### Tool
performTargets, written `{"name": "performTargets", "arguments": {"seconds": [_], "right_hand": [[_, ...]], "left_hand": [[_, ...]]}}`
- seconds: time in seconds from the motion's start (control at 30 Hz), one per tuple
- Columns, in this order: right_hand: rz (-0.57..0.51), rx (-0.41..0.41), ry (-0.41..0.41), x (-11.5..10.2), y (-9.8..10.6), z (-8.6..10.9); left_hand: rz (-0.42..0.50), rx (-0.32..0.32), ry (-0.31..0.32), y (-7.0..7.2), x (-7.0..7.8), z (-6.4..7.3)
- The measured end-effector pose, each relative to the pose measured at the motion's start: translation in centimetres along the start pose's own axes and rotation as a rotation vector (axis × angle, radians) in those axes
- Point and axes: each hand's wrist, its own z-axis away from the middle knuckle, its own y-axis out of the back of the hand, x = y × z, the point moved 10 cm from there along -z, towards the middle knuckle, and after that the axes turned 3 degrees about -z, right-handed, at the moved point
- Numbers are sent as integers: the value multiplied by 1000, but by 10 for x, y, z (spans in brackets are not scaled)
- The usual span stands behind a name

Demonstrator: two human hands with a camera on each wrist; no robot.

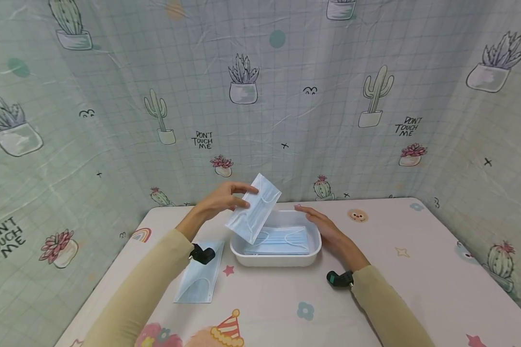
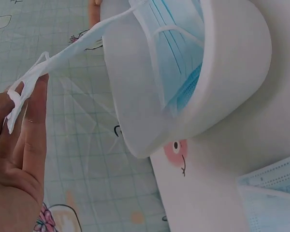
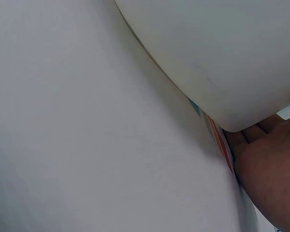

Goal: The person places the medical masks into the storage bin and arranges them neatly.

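My left hand (image 1: 228, 197) pinches a light blue face mask (image 1: 256, 207) by its upper left side, holding it tilted above the left part of a white plastic bin (image 1: 275, 260). In the left wrist view the held mask (image 2: 72, 50) shows nearly edge-on, between thumb and fingers. More blue masks (image 1: 282, 241) lie flat inside the bin, ear loops on top. At the bin's right side my right hand (image 1: 325, 227) rests with extended fingers along the wall. The right wrist view shows that hand (image 3: 270, 154) against the bin (image 3: 222, 63), its fingertips hidden.
Another mask (image 1: 201, 274) lies on the table left of the bin, partly under my left forearm. A pale printed cloth (image 1: 260, 294) covers the table. Behind and on both sides hangs a cactus-patterned curtain (image 1: 260, 125). Each wrist carries a small black camera (image 1: 339, 279).
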Motion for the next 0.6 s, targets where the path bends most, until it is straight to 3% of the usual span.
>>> {"name": "performTargets", "arguments": {"seconds": [0.33, 0.6], "right_hand": [[-3, -19, 19, 0, 0, -1], [-23, 23, -17, 2, 1, 1]], "left_hand": [[-42, -112, -8, -22, 10, -15], [-130, -235, -12, -42, 20, -23]]}}
